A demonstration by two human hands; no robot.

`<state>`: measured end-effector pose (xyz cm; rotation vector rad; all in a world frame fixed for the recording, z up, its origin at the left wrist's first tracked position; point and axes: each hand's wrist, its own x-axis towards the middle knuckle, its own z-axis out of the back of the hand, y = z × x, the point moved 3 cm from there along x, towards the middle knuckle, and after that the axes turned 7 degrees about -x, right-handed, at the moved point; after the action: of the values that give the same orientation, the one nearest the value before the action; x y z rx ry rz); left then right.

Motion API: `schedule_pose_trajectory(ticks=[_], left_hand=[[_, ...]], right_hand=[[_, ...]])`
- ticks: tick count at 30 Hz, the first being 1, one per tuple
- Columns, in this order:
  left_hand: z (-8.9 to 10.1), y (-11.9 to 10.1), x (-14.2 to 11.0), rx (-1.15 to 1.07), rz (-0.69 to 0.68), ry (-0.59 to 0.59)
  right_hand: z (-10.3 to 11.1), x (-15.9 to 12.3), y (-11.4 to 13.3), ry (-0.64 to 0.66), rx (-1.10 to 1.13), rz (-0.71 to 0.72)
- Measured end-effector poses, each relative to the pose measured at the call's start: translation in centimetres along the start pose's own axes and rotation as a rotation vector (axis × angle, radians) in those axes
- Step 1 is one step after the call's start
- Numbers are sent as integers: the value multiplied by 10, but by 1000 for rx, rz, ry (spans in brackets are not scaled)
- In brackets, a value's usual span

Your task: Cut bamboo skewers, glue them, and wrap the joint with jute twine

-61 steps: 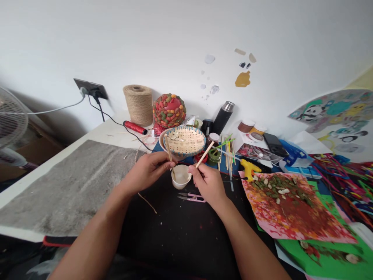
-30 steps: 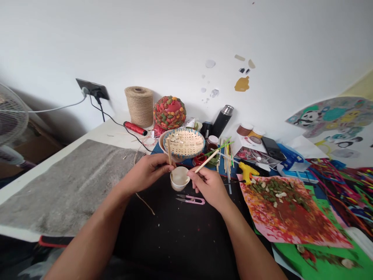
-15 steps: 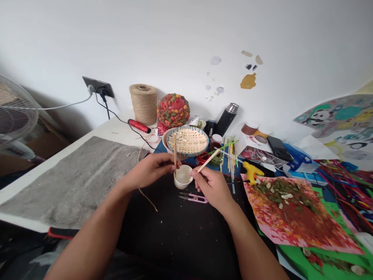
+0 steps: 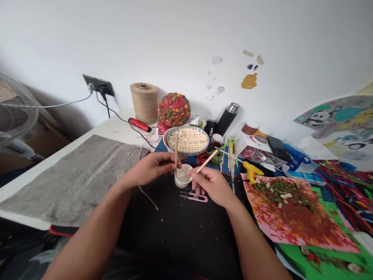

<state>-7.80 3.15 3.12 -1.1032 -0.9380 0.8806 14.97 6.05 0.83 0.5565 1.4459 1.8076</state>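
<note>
Left hand [image 4: 155, 168]: stick [image 4: 176, 148] was pinched upright.
Right hand [image 4: 211, 184]: second stick [image 4: 208, 161] was pinched aslant.
Cup [image 4: 183, 184]: was flanked by both hands.

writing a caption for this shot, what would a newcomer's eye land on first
Probably the ball studded with red, green and orange pieces, right of the twine spool. Next, the paint-splashed pink sheet at the right. Then, in the centre, the left hand with an upright stick and the right hand with a slanted stick, at a small white cup.
</note>
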Motion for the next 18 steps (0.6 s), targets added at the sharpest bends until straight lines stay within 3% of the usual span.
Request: schedule_pose_trajectory(ticks=[10,18], left_hand=[[0,4,1,-99,36,13],[-1,7,2,-164,57,7]], right_hand=[[7,0,-3,79,110,0],[9,3,-5,-88,-7,50]])
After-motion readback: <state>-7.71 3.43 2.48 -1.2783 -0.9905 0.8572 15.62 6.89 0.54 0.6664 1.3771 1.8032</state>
